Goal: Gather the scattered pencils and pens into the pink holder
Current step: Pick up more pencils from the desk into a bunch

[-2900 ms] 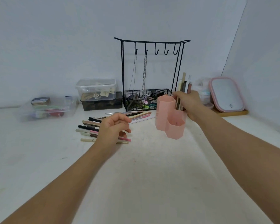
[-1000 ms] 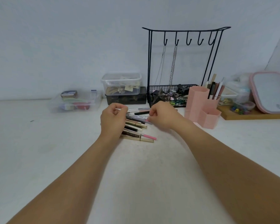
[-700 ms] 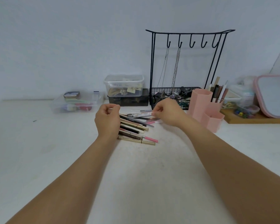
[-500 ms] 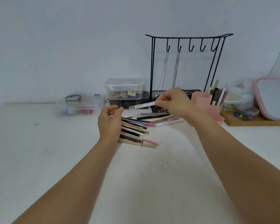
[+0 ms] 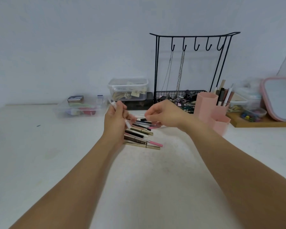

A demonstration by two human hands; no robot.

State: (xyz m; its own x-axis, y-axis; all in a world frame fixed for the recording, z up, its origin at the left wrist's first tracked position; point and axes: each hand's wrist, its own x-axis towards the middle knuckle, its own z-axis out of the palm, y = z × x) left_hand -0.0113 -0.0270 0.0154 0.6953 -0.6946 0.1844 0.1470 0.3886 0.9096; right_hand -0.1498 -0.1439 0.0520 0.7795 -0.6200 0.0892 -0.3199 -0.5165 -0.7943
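- The pink plastic holder with hexagonal compartments [image 5: 210, 111] is stood upright on the white counter [image 5: 147, 179], to the right of the loose pile and just in front of the black wire stand; several pens and pencils [image 5: 224, 95] are already stood in a rear compartment, so part of the job is judged done.
- The scattered pencils and pens [image 5: 141, 135] are left lying flat in a rough fan on the counter, between the two hands and well short of the holder.
- A white pen [image 5: 128, 123] is gripped in the left hand [image 5: 116, 120], whose fingers are curled round its barrel; the pen is held slanted, one end above the knuckles and the other below, probably so that more can be collected into the same fist.
- The right hand [image 5: 165, 114] is held just above the far end of the pile with thumb and fingers drawn together; whether a pen is pinched or only reached for cannot be told.
- The black wire stand with hooks [image 5: 193, 38] is set against the wall, two chains hung from it above its basket.
- A clear lidded plastic box [image 5: 128, 88] and a low clear tray [image 5: 80, 108] are kept at the back, away from the work.
- A pink-framed mirror [image 5: 281, 98] is propped on a wooden board at the far right.
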